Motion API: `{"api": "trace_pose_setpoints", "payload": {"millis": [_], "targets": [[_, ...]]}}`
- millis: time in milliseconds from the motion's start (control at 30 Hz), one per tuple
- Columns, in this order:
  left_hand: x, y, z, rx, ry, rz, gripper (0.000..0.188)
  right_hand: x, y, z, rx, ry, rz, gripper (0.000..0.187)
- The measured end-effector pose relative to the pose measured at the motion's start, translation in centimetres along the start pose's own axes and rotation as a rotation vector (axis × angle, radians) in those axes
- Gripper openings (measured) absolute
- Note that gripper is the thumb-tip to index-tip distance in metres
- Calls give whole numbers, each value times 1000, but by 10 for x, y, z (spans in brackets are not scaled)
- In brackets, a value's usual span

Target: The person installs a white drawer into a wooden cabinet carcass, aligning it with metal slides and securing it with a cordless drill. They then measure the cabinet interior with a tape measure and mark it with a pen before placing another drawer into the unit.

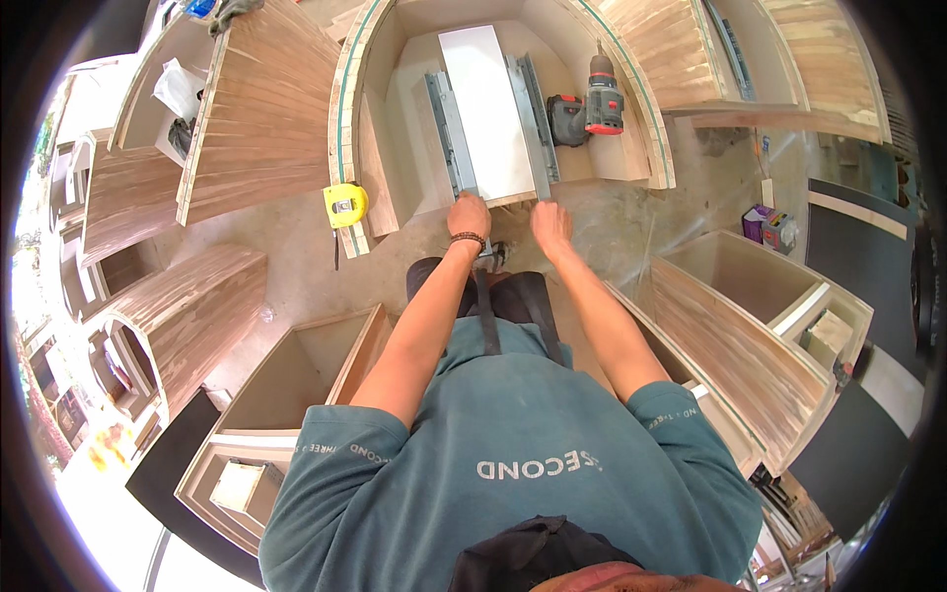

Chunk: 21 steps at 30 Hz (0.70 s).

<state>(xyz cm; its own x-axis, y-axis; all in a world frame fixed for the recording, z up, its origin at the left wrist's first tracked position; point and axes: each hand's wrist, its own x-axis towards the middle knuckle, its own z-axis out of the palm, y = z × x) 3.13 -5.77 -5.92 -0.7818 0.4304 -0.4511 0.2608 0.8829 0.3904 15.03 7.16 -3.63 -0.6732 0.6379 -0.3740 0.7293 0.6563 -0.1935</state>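
Though drawer slides (pixel 450 138) flank white panel (pixel 485 109), fitting looks unfinished | left hand (pixel 469 216), right hand (pixel 551 226): clamped on slide ends

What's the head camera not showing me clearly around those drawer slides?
Head view:
Left hand: its back hides the fingertips, so grip on the left drawer slide is unclear.
Right hand: its back hides the fingertips too.
Curved wooden cabinet: far end cut off by the upper edge.
Cordless drill: any bit is too small to tell.
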Motion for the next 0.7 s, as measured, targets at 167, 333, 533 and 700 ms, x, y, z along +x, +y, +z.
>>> {"api": "trace_pose_setpoints", "payload": {"millis": [167,333,533,700], "targets": [[-33,-12,2,96,-72,146,39,-50,14,1,39,-63,66,25],[-61,-17,0,19,-107,48,42,-90,30,8,110,-79,166,28],[-79,-19,-4,54,-155,7,49,-128,32,12,156,-60,281,29],[-82,-13,-18,110,-142,28,50,-154,45,19,141,-92,321,26]]}}
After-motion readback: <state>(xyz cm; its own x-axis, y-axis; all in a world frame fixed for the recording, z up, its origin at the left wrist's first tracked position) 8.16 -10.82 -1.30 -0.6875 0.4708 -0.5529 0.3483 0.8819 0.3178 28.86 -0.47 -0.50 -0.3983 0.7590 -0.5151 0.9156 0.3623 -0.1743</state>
